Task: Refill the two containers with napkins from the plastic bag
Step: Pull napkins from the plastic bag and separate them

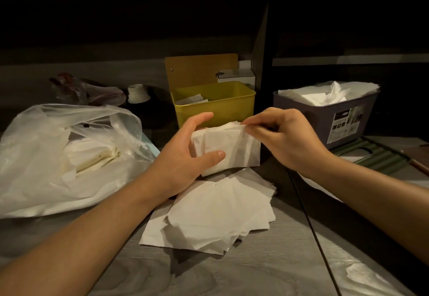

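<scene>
My left hand [183, 154] grips a folded stack of white napkins [234, 147] in front of the yellow container [222, 105]. My right hand [283, 133] pinches the stack's top right edge. The yellow container holds only a few napkins at its bottom. To the right, the grey container [325, 119] is heaped with white napkins. A translucent plastic bag [58, 156] with more napkins inside lies at the left. Several loose napkins [216, 212] lie spread on the table just below my hands.
A wooden lid [199, 68] stands up behind the yellow container, beside a small white box [236, 75]. A crumpled bag [76, 89] and a white cup [138, 94] sit at the back left. A ribbed green lid [376, 159] lies under the grey container's right side.
</scene>
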### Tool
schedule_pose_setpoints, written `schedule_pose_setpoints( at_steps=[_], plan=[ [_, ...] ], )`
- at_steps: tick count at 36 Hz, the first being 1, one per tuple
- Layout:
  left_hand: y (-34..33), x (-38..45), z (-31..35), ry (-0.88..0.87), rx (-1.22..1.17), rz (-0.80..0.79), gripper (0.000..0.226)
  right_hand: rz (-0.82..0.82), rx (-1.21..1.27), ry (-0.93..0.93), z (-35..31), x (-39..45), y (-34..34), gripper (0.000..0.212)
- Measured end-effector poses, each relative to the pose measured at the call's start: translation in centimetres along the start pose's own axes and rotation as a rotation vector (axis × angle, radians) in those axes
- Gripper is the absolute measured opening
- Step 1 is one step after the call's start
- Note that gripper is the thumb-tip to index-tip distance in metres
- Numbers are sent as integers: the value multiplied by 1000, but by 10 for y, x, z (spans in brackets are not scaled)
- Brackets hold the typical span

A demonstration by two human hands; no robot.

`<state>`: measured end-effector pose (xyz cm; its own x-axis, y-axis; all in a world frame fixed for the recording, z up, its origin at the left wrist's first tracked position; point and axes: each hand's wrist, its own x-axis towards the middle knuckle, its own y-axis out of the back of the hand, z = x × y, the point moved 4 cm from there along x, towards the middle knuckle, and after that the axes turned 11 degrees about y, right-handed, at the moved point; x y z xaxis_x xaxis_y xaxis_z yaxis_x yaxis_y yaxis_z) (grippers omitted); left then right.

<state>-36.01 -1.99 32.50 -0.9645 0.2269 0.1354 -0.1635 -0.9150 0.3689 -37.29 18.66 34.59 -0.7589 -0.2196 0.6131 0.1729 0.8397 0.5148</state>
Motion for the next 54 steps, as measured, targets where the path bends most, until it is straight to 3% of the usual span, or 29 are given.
schedule_pose_setpoints(
  at_steps=[11,21,24,27,30,35,40,46,50,54],
  plan=[
    [0,1,-2,1,39,-6,71,12,23,-87,10,-14,-2,33],
    [0,2,-3,-28,59,-3,71,33,-15,15,1,-14,-5,28],
    [1,1,-2,-43,69,26,71,-19,-107,108,-8,-12,-6,48],
    [2,-1,1,-62,61,58,70,-180,-225,203,-16,-12,-19,70],
    [2,-2,2,-58,23,48,74,-291,-157,97,-13,-15,-28,81],
    [-1,0,0,29,122,-32,99,-252,5,-41,-8,-14,-22,78],
    [5,2,3,-57,82,94,96,-192,55,-36,-11,-10,-18,78],
    [0,4,-1,21,170,17,111,-325,12,-87,-8,-15,-27,84],
    [-1,2,4,-34,177,67,105,-276,-20,-78,-9,-13,-26,75],
    [1,2,5,-79,159,101,109,-224,114,-88,-7,-11,-25,78]
  ],
)
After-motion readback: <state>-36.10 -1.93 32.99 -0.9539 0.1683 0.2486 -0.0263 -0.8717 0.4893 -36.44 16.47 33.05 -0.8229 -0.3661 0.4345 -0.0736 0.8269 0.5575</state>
